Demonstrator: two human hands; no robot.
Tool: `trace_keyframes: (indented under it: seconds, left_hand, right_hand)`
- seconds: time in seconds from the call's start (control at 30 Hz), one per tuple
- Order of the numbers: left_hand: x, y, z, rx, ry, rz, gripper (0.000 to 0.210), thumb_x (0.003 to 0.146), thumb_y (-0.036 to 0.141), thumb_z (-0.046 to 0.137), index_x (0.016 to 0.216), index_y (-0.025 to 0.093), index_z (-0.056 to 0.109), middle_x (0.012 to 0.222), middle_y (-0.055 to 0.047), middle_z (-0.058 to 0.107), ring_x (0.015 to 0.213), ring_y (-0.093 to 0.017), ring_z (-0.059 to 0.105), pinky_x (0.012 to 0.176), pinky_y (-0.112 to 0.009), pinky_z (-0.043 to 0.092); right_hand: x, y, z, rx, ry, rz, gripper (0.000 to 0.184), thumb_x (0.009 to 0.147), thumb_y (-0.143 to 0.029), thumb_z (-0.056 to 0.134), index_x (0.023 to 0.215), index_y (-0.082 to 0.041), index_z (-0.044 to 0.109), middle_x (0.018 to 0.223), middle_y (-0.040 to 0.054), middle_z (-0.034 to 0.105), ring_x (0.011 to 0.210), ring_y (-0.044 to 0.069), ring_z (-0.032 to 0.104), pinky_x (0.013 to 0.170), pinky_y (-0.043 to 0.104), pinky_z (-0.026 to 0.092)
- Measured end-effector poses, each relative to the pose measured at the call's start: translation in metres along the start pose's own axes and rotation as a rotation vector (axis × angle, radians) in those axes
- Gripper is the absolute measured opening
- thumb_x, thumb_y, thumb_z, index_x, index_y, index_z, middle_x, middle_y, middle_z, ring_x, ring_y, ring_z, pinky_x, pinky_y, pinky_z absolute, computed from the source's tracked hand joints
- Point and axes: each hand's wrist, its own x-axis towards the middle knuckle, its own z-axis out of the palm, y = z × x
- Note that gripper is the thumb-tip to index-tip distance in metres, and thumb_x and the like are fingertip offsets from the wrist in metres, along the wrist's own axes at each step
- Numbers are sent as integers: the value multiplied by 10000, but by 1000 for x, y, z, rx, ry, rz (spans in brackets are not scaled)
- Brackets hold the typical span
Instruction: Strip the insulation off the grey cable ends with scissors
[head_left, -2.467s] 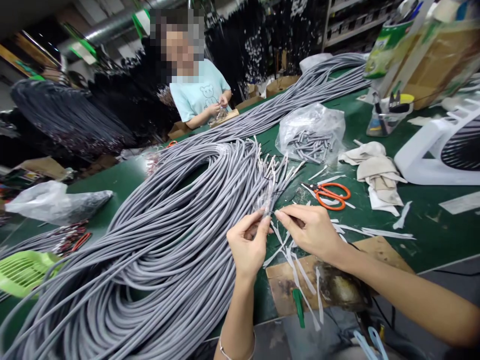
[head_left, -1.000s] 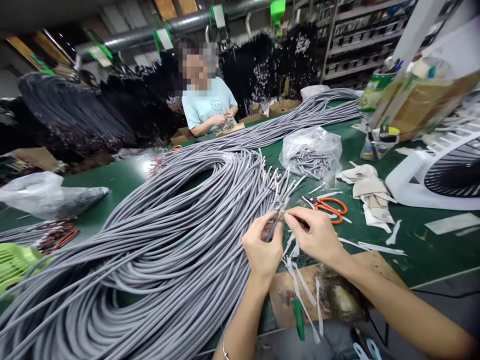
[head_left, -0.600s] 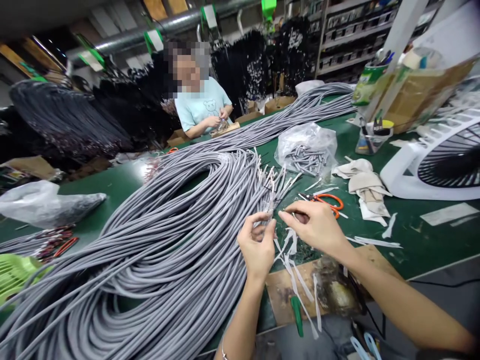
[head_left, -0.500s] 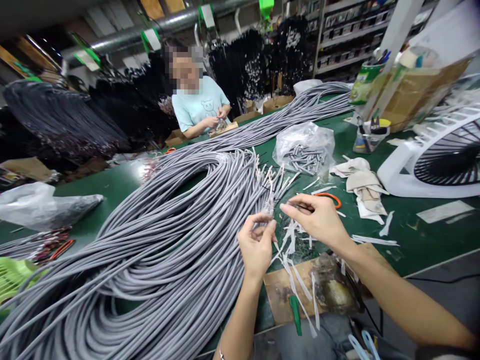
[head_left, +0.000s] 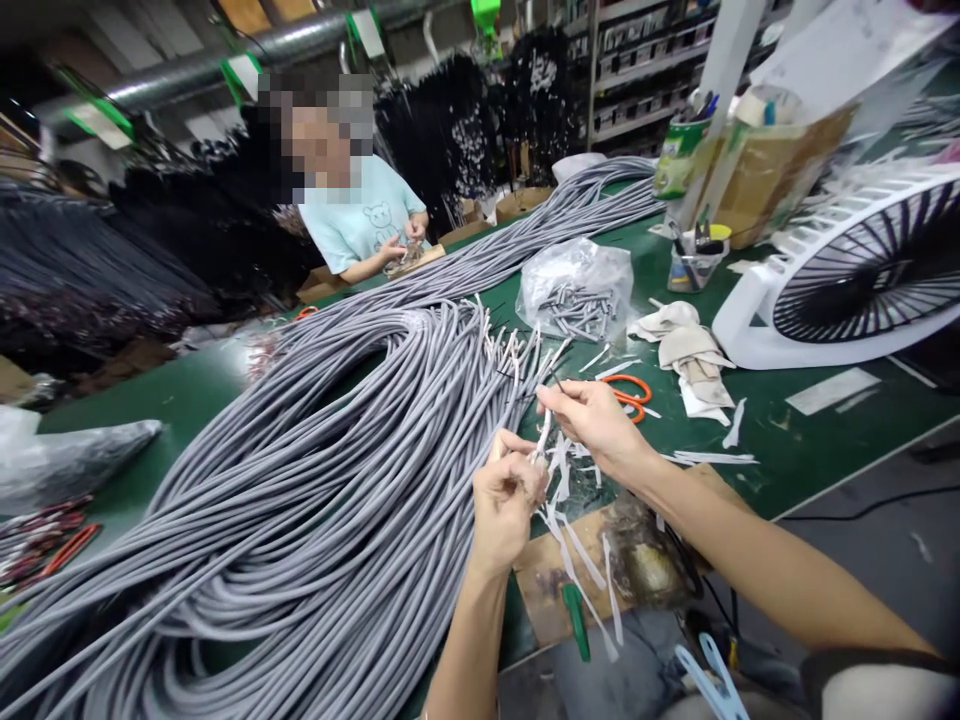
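My left hand (head_left: 504,505) is closed round one grey cable just below its stripped white end (head_left: 544,437), which sticks up from the fingers. My right hand (head_left: 596,422) pinches at the top of that white end; a thin dark wire or tip shows above its fingers. Beside my left hand lies a big coil of grey cables (head_left: 300,440), its stripped ends (head_left: 517,345) bunched beyond both hands. White paper-like strips (head_left: 577,550) hang and lie below the hands. Orange-handled scissors (head_left: 637,395) rest just past my right wrist.
A clear bag of short grey pieces (head_left: 577,295) sits beyond the hands. To the right stand a white fan (head_left: 742,330), crumpled cloths (head_left: 690,355) and a tool cup (head_left: 696,265). A stained board (head_left: 540,590) lies at the front edge. Across the table, a person (head_left: 367,215) handles small parts.
My right hand has moved in from beside the cable and now pinches its white end. The left hand has turned, its fingers curled tighter. The whole view has shifted, so things appear further left.
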Motion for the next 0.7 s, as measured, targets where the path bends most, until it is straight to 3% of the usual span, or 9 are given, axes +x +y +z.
trace_keyframes:
  seconds: [0.07,0.2,0.33,0.43,0.57,0.63,0.7]
  left_hand:
    - [1,2,-1,-138,-67,-3,365,714,313,643,469,123,450,818,-1,432,432,-1,350,354,-183,227]
    - [2,9,-1,-238,-116,-78,40,691,241,667,702,207,649,785,13,406,432,0,350,349,-168,193]
    - [0,13,1,-307,-132,-161,118,668,238,687,775,281,666,667,34,372,418,-12,292,346,-152,180]
    - [-1,13,0,-349,-152,-200,124,664,222,689,749,309,663,725,29,450,412,-5,276,334,-143,173]
    - [2,11,-3,-346,-91,-264,371,647,244,699,969,410,620,807,24,492,409,0,280,307,-116,125]
    - [4,11,-4,-344,-41,-278,449,640,241,703,1034,425,590,804,25,485,407,5,290,299,-103,123]
    - [6,11,-4,-347,-30,-284,465,633,230,707,1039,422,589,788,27,482,401,9,305,296,-96,134]
  right_hand:
    - [-1,-2,1,9,-1,-5,415,631,-535,626,562,-133,550,380,-102,237,354,28,166,379,227,105]
    - [-3,-3,2,9,-32,5,408,639,-526,623,561,-135,538,387,-104,229,360,28,167,386,229,103]
    - [-4,2,4,6,-78,42,415,660,-532,595,549,-138,525,396,-100,232,369,32,177,390,227,111]
    - [-5,4,3,-15,-86,22,400,693,-513,570,560,-139,522,426,-89,249,396,40,199,397,223,134]
    - [-15,-6,-5,-51,48,-267,303,760,-378,559,970,-161,543,503,-94,236,440,56,208,419,212,165]
    - [-20,-13,-8,-147,-75,-336,297,767,-337,557,1011,-167,561,512,-85,245,453,61,223,426,213,182]
    - [-24,-17,-9,-254,-239,-336,220,749,-311,573,896,-157,627,504,-70,294,459,62,246,427,214,195]
